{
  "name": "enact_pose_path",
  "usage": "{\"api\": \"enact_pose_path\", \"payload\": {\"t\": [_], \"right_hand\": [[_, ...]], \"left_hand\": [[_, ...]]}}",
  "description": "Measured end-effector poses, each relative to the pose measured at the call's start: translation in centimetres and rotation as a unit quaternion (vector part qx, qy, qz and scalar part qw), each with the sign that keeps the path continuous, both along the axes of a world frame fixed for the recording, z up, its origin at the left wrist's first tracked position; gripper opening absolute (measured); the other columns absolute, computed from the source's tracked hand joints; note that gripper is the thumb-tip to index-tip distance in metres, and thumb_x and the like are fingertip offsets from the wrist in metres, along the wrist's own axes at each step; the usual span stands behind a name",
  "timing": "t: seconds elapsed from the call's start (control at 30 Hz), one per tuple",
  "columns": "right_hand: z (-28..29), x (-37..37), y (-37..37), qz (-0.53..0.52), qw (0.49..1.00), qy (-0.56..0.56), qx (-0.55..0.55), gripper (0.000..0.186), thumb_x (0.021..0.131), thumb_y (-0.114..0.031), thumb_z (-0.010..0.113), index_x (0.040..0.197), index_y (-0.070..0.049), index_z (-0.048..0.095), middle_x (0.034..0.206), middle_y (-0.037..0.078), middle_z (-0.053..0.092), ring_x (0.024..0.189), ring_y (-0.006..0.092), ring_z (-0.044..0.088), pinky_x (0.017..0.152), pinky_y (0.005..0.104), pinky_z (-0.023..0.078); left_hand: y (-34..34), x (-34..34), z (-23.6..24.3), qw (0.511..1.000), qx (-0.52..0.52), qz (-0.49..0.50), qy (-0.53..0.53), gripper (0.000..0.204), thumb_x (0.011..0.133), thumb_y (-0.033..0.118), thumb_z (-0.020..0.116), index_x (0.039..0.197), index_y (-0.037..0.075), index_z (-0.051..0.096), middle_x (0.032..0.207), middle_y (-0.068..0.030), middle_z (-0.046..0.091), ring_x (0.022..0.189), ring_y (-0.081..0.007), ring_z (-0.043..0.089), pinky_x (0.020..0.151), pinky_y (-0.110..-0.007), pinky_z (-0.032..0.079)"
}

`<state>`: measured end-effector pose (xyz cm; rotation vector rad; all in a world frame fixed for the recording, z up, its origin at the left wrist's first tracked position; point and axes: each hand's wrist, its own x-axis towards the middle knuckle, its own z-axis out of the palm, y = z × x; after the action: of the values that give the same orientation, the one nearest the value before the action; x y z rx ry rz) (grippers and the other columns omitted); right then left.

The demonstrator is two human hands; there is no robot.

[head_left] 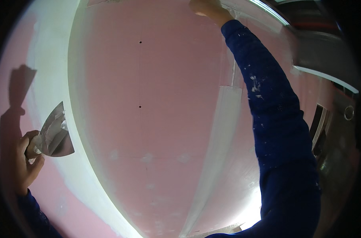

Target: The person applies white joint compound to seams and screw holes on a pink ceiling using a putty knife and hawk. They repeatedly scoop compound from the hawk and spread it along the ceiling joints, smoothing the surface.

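On the left, my left hand [27, 160] is closed round the handle of a putty knife [56, 135]. Its wide metal blade points up and right, and pale filler clings to the blade and the handle. My right arm, in a blue sleeve specked with white, stretches up to the top edge. There my right hand [208, 8] is against or close to the pink plasterboard [164, 79]. The fingers look curled, but the frame cuts them off and what they hold cannot be made out. Beside the right forearm runs a seam with a strip of joint tape [220, 127].
A white filled corner band [75, 158] curves down the left side. Two dark screw holes and several filler patches mark the pink board. A bright light strip [270, 11] is at the upper right. Darker room surfaces and a metal rail [327, 77] lie beyond my right arm.
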<state>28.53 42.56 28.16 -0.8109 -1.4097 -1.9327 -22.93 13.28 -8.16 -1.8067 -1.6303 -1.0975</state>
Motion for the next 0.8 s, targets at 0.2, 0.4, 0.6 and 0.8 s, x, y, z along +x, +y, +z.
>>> {"api": "enact_pose_path", "payload": {"t": [0.2,0.4,0.6,0.8], "right_hand": [[-2.6,5.5,-8.9,-0.069,0.98,0.148,-0.115,0.053,0.094,-0.009,0.048,0.145,-0.021,0.054,0.133,0.018,0.061,0.125,0.0404,0.056,0.099,0.0568,0.046],[-6.6,9.1,-7.0,0.035,0.989,0.134,-0.049,0.046,0.09,-0.009,0.051,0.134,-0.018,0.065,0.122,0.019,0.067,0.113,0.0391,0.063,0.09,0.0549,0.05],[-5.2,12.5,-6.9,-0.069,0.981,0.158,-0.084,0.056,0.092,-0.012,0.058,0.148,-0.009,0.05,0.132,0.022,0.063,0.117,0.041,0.063,0.096,0.0517,0.053],[3.3,10.2,-5.7,-0.423,0.856,0.219,-0.201,0.053,0.094,-0.01,0.056,0.147,-0.013,0.051,0.133,0.02,0.063,0.118,0.0378,0.064,0.096,0.0479,0.055]], "left_hand": [[-0.5,-1.0,0.2,0.999,-0.041,0.024,0.014,0.056,0.077,0.0,0.068,0.131,-0.001,0.057,0.113,-0.0181,0.063,0.105,-0.0293,0.066,0.089,-0.038,0.054],[0.7,-2.1,-0.8,0.995,0.048,-0.001,0.083,0.058,0.077,-0.002,0.068,0.134,-0.002,0.055,0.117,-0.0192,0.062,0.107,-0.0308,0.065,0.089,-0.038,0.054],[-0.9,0.7,0.9,0.997,-0.013,0.056,0.05,0.052,0.076,0.0,0.069,0.127,-0.002,0.06,0.103,-0.0175,0.066,0.091,-0.0287,0.069,0.079,-0.037,0.055],[-1.9,2.3,2.5,0.99,-0.084,0.111,0.005,0.05,0.069,0.009,0.081,0.118,0.013,0.071,0.132,-0.0079,0.063,0.107,-0.0262,0.07,0.089,-0.037,0.058]]}}
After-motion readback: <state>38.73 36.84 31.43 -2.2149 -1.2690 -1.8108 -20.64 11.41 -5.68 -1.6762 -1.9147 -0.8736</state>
